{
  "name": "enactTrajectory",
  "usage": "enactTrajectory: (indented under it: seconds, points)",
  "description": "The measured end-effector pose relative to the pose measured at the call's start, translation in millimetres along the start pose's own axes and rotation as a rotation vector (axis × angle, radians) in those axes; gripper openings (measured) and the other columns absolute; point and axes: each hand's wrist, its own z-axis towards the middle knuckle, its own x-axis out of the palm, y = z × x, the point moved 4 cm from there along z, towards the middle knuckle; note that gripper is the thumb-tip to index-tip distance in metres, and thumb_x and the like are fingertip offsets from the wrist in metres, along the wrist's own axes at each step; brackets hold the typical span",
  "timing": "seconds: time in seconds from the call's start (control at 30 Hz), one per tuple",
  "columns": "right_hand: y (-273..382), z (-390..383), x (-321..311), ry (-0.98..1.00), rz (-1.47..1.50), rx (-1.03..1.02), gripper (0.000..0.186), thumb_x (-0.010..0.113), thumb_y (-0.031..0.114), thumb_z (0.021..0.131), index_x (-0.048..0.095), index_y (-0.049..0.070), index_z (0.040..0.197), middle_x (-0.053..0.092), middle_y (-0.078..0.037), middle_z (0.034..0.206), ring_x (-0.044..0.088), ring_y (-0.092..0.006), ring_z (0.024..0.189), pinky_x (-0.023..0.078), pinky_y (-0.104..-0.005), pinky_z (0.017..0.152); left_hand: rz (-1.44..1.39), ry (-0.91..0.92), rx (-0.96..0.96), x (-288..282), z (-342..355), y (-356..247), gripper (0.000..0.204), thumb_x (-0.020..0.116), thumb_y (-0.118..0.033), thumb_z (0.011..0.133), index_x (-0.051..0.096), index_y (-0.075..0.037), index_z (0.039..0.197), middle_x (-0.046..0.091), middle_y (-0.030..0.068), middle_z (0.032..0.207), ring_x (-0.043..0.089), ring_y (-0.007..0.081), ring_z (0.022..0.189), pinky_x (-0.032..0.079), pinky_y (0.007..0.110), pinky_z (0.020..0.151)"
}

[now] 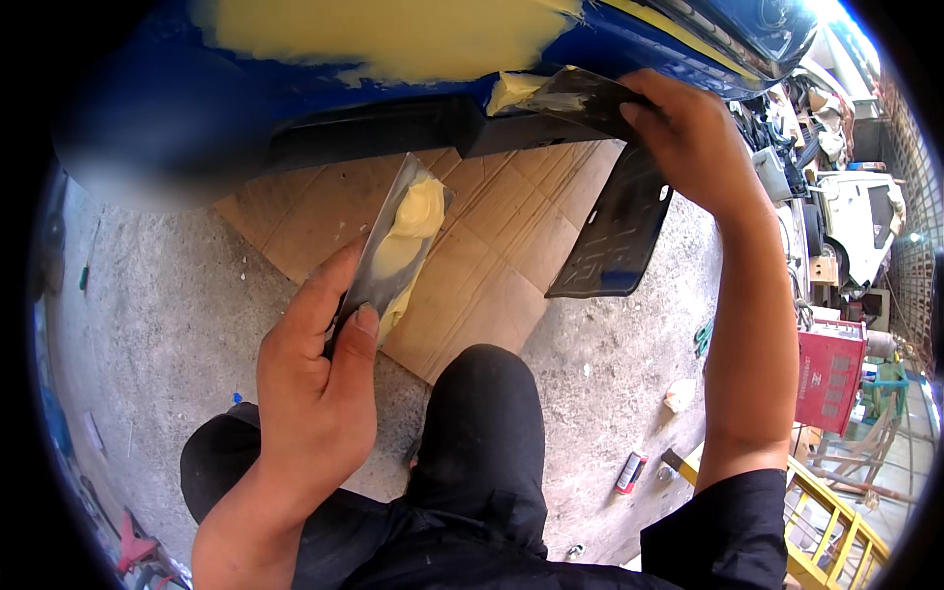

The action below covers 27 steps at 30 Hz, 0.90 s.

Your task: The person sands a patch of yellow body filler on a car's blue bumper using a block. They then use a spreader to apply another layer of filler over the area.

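Note:
My left hand [320, 369] is closed around a metal putty knife [369, 261], its blade tilted up and carrying a mound of yellow filler [421, 206]. More filler clings to the blade's edge near my thumb. With my right hand [693, 143] I grip a dark, wide-bladed filler spreader [590, 98]. Its tip is at the lower edge of the blue car body panel [324, 103], with a lump of yellow filler [513, 91] at its end. A broad smeared coat of filler [393, 34] covers the panel above. Whether the spreader's tip touches the panel is hard to tell.
Flattened cardboard [472, 285] lies under the panel on the concrete floor [177, 285]. A black molded mat [615, 231] rests at its right. Farther right are a small can [631, 472], a yellow ladder [836, 526] and a red machine [829, 379]. A screwdriver [86, 273] lies far left.

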Motion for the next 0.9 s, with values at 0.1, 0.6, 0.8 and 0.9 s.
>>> enactTrajectory:
  seconds: [0.1, 0.6, 0.8, 0.9]
  points:
    - [5, -1, -3, 0.068, 0.027, -0.023, 0.02, 0.059, 0.01, 0.085, 0.062, 0.008, 0.105, 0.065, -0.017, 0.09, 0.062, -0.037, 0.088, 0.049, -0.0413, 0.075, 0.042, 0.049, -0.013, -2, 0, 2, 0.037, 0.047, -0.003, 0.093, 0.048, -0.001, 0.13, 0.058, 0.0085, 0.111, 0.056, 0.0121, 0.095, 0.047, 0.023, 0.077]
    - [19, 5, 10, -0.036, -0.021, -0.14, 0.018, 0.059, 0.008, 0.085, 0.061, 0.002, 0.102, 0.064, -0.019, 0.087, 0.06, -0.0393, 0.08, 0.048, -0.0395, 0.069, -0.007, -0.006, 0.011, -1, -2, -2, 0.035, 0.048, 0.001, 0.09, 0.052, 0.002, 0.125, 0.062, 0.0156, 0.109, 0.06, 0.0208, 0.102, 0.043, 0.029, 0.091]
    - [18, -4, 8, -0.016, -0.013, -0.099, 0.02, 0.057, 0.007, 0.084, 0.063, 0.007, 0.103, 0.065, -0.018, 0.09, 0.062, -0.0366, 0.085, 0.049, -0.0425, 0.074, 0.058, -0.01, 0.034, -3, -6, -6, 0.035, 0.048, 0.0, 0.09, 0.052, 0.002, 0.125, 0.062, 0.0156, 0.11, 0.06, 0.0214, 0.102, 0.043, 0.03, 0.09]
    - [23, 0, 12, 0.009, 0.004, -0.118, 0.021, 0.057, 0.007, 0.083, 0.063, 0.007, 0.103, 0.065, -0.019, 0.089, 0.062, -0.0368, 0.084, 0.049, -0.0424, 0.073, 0.052, -0.016, 0.041, -2, -5, -5, 0.036, 0.048, 0.0, 0.09, 0.051, 0.002, 0.126, 0.062, 0.016, 0.111, 0.06, 0.0217, 0.102, 0.043, 0.03, 0.09]
